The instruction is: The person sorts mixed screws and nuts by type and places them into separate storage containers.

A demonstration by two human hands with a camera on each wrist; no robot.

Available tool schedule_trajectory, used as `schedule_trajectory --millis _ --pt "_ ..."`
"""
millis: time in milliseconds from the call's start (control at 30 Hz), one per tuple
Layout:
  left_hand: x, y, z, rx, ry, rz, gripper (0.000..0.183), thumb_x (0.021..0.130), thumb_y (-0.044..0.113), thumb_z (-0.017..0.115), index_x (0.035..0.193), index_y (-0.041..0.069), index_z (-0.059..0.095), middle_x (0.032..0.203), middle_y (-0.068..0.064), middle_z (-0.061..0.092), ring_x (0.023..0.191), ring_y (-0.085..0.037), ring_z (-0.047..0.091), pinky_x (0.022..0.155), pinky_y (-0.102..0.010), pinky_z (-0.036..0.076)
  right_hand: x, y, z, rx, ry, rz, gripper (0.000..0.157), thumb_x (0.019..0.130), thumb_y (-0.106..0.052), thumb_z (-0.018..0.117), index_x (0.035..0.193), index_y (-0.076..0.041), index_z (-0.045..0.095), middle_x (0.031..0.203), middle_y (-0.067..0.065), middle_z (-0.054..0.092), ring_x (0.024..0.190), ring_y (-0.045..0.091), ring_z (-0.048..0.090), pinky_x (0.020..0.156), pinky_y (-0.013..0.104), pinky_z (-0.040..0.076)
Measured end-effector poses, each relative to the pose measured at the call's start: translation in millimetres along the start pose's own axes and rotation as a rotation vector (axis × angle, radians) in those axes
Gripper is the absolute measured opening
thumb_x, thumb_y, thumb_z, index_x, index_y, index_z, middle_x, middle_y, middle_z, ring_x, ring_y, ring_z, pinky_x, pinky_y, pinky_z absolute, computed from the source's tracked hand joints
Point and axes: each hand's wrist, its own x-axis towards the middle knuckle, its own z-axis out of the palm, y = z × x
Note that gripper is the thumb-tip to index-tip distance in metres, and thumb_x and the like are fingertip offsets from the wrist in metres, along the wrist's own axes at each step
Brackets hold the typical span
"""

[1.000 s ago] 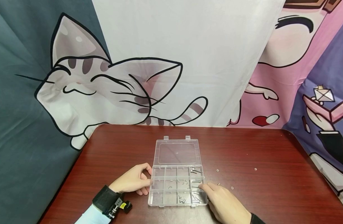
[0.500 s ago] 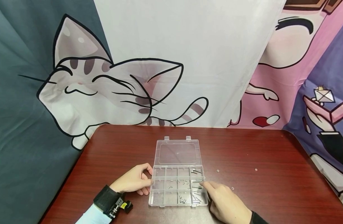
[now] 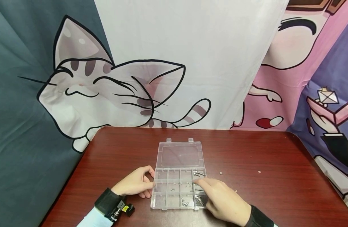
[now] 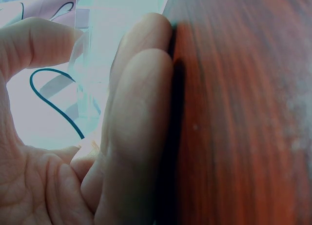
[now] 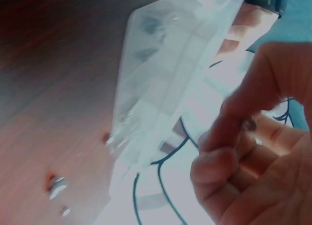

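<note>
A clear plastic compartment box [image 3: 159, 201] lies with its lid [image 3: 180, 154] folded back on the table. My left hand [image 3: 134, 181] grips the box's left side, its thumb at the rim. In the left wrist view, its fingers [image 4: 141, 103] lie along the box wall near the tabletop. My right hand [image 3: 226, 200] is over the right column of compartments, its index finger near the second row. In the right wrist view, a small dark round metal piece [image 5: 248, 124] shows within the curled right fingers; its kind is unclear. Several screws [image 3: 185, 203] lie in the compartments.
Small ring-shaped pieces [image 3: 221, 173] lie on the brown table [image 3: 276, 195], right of the box. Another ring [image 3: 259, 171] is farther right. A printed cat curtain [image 3: 191, 37] hangs behind the table's back edge. A camera [image 3: 129, 209] sits on my left wrist.
My right hand has moved left and slightly up, from the box's right edge to over its right column. The left hand and the box have stayed in place.
</note>
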Motion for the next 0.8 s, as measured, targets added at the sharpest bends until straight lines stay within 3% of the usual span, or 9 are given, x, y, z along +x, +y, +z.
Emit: schedule_trajectory --millis 200,533,800 --pt "-0.3 -0.8 0.2 -0.003 0.000 -0.004 0.037 0.089 0.022 0.068 0.113 0.001 0.049 0.068 -0.014 0.067 0.058 -0.028 0.068 0.049 -0.041 0.055 18 -9 4.9 0.058 -0.060 -0.087 0.063 0.060 0.003 0.061 0.121 -0.013 0.059 0.097 -0.012 0.058 0.080 0.002 0.051 0.074 0.017 0.046" --pt "0.8 -1.3 0.6 -0.001 0.002 0.003 0.037 0.088 0.021 0.068 0.113 0.001 0.049 0.068 -0.014 0.067 0.058 -0.027 0.068 0.049 -0.041 0.055 40 -22 13.8 0.078 -0.111 -0.133 0.059 0.064 0.000 0.065 0.122 -0.012 0.058 0.096 -0.010 0.059 0.083 0.002 0.054 0.081 0.019 0.049" --pt "1.0 0.9 0.4 0.004 -0.001 0.005 0.037 0.088 0.021 0.067 0.114 0.001 0.049 0.068 -0.014 0.068 0.058 -0.027 0.068 0.049 -0.041 0.055 48 -28 20.2 0.074 -0.152 -0.143 0.060 0.067 -0.004 0.069 0.124 -0.013 0.057 0.092 -0.010 0.056 0.079 0.001 0.050 0.077 0.015 0.046"
